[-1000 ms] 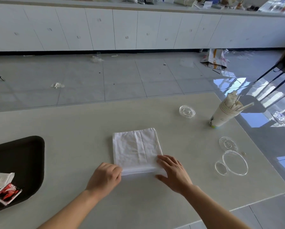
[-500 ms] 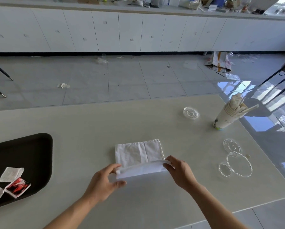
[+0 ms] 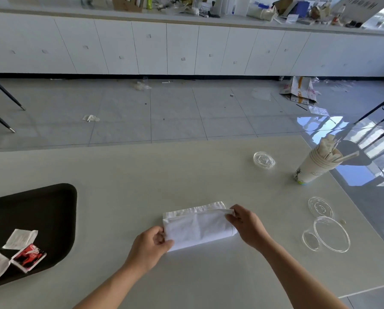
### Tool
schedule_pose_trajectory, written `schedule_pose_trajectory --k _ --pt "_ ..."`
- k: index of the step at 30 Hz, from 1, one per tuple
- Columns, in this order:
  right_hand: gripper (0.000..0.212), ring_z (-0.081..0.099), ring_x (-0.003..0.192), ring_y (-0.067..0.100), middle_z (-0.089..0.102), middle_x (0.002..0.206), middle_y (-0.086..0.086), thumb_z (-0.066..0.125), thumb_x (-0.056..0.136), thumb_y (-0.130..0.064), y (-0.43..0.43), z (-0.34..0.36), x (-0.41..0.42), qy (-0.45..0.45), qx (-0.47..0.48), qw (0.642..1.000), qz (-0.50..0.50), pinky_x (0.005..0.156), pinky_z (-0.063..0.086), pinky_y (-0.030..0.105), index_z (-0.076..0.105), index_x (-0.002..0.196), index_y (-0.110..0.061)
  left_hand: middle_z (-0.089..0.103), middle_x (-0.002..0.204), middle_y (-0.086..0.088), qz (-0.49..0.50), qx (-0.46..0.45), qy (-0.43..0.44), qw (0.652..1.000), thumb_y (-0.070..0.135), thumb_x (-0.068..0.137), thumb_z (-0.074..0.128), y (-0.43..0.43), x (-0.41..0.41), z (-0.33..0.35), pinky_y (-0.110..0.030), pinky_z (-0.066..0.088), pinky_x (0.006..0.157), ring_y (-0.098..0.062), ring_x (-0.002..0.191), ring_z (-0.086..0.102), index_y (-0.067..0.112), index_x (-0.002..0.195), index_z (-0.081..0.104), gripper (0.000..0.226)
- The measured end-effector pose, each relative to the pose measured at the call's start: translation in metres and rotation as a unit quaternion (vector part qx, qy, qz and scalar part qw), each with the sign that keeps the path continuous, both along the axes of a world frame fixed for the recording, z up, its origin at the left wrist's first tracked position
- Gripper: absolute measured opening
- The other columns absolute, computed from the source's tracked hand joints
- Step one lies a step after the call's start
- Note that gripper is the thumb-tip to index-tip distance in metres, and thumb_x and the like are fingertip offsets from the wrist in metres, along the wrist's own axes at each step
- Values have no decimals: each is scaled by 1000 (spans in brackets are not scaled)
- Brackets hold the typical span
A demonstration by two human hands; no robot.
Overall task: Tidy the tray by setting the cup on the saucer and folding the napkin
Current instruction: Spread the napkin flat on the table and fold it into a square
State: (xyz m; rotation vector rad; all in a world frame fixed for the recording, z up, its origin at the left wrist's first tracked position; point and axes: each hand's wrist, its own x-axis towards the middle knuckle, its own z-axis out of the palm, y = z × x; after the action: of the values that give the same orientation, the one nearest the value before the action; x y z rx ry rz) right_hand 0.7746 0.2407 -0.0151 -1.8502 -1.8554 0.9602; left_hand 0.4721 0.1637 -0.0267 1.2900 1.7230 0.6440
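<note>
On the pale table (image 3: 186, 170), right of the black tray (image 3: 53, 210), lies the white napkin (image 3: 197, 228); left hand (image 3: 149, 248) pinches its near-left corner, right hand (image 3: 245, 226) its far-right edge; best lay the edges flush, then press the crease flat.

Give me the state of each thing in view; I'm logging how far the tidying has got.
napkin, folded over, lying on the table, held at both ends.
left hand, pinches the napkin's left end.
right hand, pinches its upper right corner.
tray, on the table, holding sachets.
paper cups, stacked, upright.
clear cup, on its side.
far lid, lying flat.
near lid, lying flat.
</note>
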Motion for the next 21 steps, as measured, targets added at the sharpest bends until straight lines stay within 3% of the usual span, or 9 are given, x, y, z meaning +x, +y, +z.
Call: schedule_pose_trajectory --k 2,5,9,14,21 --pt "10 50 65 22 56 67 0 64 92 -24 10 1 -6 -11 1 1000 4 58 39 32 59 86 -18 66 60 6 42 14 16 999 21 79 75 3 5 -3 -19 41 57 -4 56 55 21 70 63 14" --pt "14 50 67 25 56 68 1 63 92 -25 25 2 -14 -36 -6 999 6 57 38 31 56 84 -15 69 64 5 100 13 28 994 17 80 72 9 10 -3 -27 45 60 -11 63 62 20 70 64 13" --pt "38 35 60 21 37 58 -5 62 92 -26 37 2 -21 -70 -12 997 21 52 29 31 34 67 -23 70 65 8 127 1 36 991 17 79 72 18 13 -6 -32 50 64 -13 67 66 23 73 67 10" --pt "30 45 67 27 50 68 1 60 93 -28 41 -5 -25 -91 -30 995 12 58 32 34 40 74 -17 72 68 8 151 -21 6 988 16 77 74 24 11 -13 -45 60 66 -16 68 69 25 77 69 10" --pt "19 52 72 26 56 76 0 59 93 -30 43 -19 -23 -102 -40 994 -8 61 37 31 46 85 -20 71 70 6 168 -23 15 985 20 74 77 31 9 -19 -45 60 65 -20 66 69 22 83 69 13"
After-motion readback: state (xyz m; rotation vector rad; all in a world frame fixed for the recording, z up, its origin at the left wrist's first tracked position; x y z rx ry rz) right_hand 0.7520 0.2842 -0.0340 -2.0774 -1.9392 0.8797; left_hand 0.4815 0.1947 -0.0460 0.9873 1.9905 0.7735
